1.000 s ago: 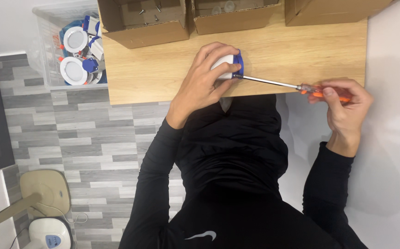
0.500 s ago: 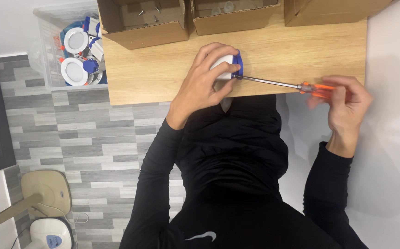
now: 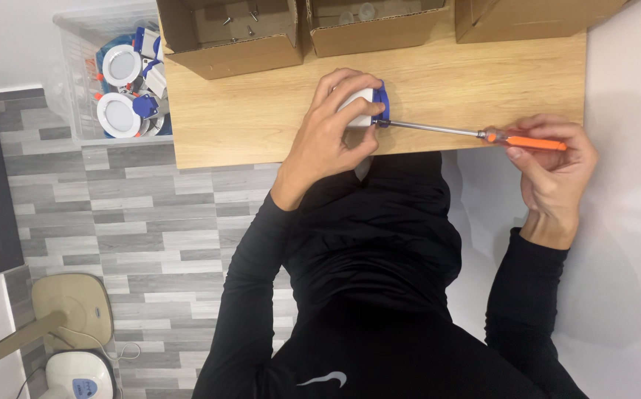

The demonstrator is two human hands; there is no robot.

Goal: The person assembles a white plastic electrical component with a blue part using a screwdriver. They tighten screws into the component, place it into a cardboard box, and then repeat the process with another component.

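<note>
The left hand (image 3: 331, 129) is closed over a small white and blue light fitting (image 3: 368, 107), pinning it down on the wooden tabletop (image 3: 254, 111) close to the near edge. Fingers curl over the top of the fitting, so only its white body and a blue piece on its right side show. The right hand (image 3: 553, 166) grips the orange handle of a screwdriver (image 3: 475, 133), with the fingers wrapped around it out past the right edge of the tabletop. The screwdriver lies almost level, and its metal shaft runs left across the wood until the tip meets the blue piece on the fitting.

Along the far side of the tabletop stand three open cardboard boxes (image 3: 232, 41); the leftmost one has a few small screws lying in its bottom. To the left of the tabletop, a clear plastic bin (image 3: 77, 74) on the floor holds more round white light fittings with blue and orange parts. The person wears a black long-sleeved top, and grey floor tiles (image 3: 121, 222) show below.
</note>
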